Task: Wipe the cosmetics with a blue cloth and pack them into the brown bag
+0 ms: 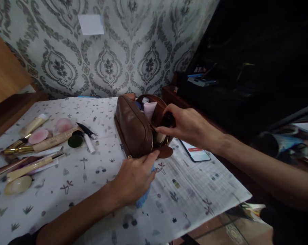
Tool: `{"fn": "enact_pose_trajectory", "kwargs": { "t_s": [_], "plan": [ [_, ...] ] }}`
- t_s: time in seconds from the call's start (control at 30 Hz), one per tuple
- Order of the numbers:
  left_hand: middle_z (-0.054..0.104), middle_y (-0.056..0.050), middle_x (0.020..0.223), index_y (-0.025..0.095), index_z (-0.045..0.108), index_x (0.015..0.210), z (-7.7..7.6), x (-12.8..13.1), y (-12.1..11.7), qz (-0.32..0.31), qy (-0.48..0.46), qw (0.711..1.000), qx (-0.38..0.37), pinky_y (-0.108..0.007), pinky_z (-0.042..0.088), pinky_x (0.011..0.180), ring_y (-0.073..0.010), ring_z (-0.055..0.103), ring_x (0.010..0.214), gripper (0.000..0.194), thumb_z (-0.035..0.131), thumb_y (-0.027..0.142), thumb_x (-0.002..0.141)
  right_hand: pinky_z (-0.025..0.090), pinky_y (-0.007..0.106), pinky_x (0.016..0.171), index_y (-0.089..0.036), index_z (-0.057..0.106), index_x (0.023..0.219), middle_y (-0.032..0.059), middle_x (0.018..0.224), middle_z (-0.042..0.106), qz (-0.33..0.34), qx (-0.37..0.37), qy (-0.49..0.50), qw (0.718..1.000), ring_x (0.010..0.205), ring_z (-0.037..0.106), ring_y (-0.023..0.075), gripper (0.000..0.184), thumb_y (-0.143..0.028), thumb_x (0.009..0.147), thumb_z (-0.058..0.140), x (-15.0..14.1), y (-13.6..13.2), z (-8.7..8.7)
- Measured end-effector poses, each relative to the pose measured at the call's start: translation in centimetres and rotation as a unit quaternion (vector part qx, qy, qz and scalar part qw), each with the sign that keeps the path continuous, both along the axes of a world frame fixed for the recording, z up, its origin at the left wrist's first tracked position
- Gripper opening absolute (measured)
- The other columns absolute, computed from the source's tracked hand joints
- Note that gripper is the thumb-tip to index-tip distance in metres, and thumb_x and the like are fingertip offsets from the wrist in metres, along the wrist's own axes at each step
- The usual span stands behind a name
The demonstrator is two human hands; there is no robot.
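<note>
A brown leather makeup bag (135, 126) lies unzipped on the table, its opening facing right. Inside it show a pale pink tube (150, 109) and other small items, partly hidden. At the opening, my right hand (181, 122) has its thumb and fingers closed around a dark, glossy item (168, 119) whose kind I cannot make out. My left hand (135, 177) is curled over a crumpled blue cloth (143, 200), its fingertips at the bag's lower edge by a brown oval flap (165, 152).
Makeup spreads over the left: a tube (34, 124), pink round puffs (38, 136), brushes (18, 149), a dark round lid (75, 141) and a white tube (89, 143). A lit phone (194, 151) lies right of the bag. The patterned tablecloth (169, 204) ends at the right; a wall stands behind.
</note>
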State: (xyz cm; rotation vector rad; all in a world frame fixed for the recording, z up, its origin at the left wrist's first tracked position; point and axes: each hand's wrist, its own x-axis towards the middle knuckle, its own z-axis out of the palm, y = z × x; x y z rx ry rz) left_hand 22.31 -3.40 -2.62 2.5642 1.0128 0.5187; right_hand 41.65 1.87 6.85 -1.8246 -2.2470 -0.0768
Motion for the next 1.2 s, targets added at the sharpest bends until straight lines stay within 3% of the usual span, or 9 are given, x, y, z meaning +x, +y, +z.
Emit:
{"fn": "enact_pose_trajectory", "kwargs": {
  "t_s": [0.17,0.43,0.67,0.87,1.03,1.2],
  "plan": [
    [0.070,-0.013,0.121,0.015,0.037,0.145,0.1,-0.1,-0.1,-0.002,0.008,1.000,-0.002,-0.049,0.061,0.080,-0.0287,0.072,0.097,0.053,0.050,0.022,0.094,0.033,0.028,0.054,-0.019,0.056,0.109,0.0040,0.082,0.070,0.010,-0.020,-0.120,0.993,0.070,0.065,0.0214,0.036,-0.043,0.083,0.068,-0.9,-0.2,-0.9],
    [0.070,-0.013,0.119,0.013,0.036,0.145,0.4,-0.3,0.0,-0.011,0.013,1.000,-0.010,-0.042,0.060,0.078,-0.0265,0.072,0.097,0.052,0.049,0.024,0.095,0.032,0.029,0.056,-0.018,0.062,0.106,0.0082,0.098,0.071,0.033,-0.065,-0.253,0.965,0.081,0.066,0.0243,0.034,-0.045,0.086,0.067,-1.4,-0.6,-0.7],
    [0.073,-0.013,0.110,0.013,0.035,0.146,0.5,-0.3,0.0,-0.009,0.026,1.000,0.003,-0.040,0.059,0.075,-0.0245,0.072,0.089,0.053,0.048,0.025,0.095,0.034,0.028,0.056,-0.016,0.067,0.100,0.0093,0.100,0.069,0.058,-0.069,-0.284,0.955,0.081,0.067,0.0223,0.026,-0.038,0.087,0.067,-1.3,-0.4,-0.2],
    [0.072,-0.014,0.113,0.014,0.034,0.146,0.4,-0.3,-0.1,-0.005,0.034,0.999,0.003,-0.041,0.058,0.074,-0.0253,0.072,0.089,0.054,0.047,0.027,0.096,0.037,0.029,0.059,-0.019,0.061,0.117,0.0089,0.103,0.069,0.067,-0.059,-0.257,0.962,0.083,0.067,0.0233,0.035,-0.036,0.087,0.066,-1.1,-0.6,0.0],
    [0.072,-0.013,0.111,0.014,0.032,0.148,0.5,-0.3,0.0,-0.006,0.051,0.999,0.003,-0.037,0.057,0.075,-0.0234,0.072,0.089,0.056,0.048,0.025,0.095,0.032,0.028,0.055,-0.021,0.063,0.115,0.0093,0.100,0.071,0.047,-0.073,-0.302,0.949,0.080,0.067,0.0234,0.029,-0.035,0.090,0.064,-1.4,-0.9,0.0],
    [0.071,-0.014,0.113,0.014,0.030,0.148,0.8,-0.4,0.0,-0.011,0.069,0.998,-0.006,-0.040,0.057,0.077,-0.0253,0.071,0.091,0.058,0.048,0.023,0.094,0.029,0.028,0.055,-0.020,0.067,0.111,0.0101,0.100,0.071,0.068,-0.064,-0.324,0.941,0.079,0.067,0.0227,0.025,-0.034,0.090,0.064,-1.5,-0.4,0.4]
  ]
}}
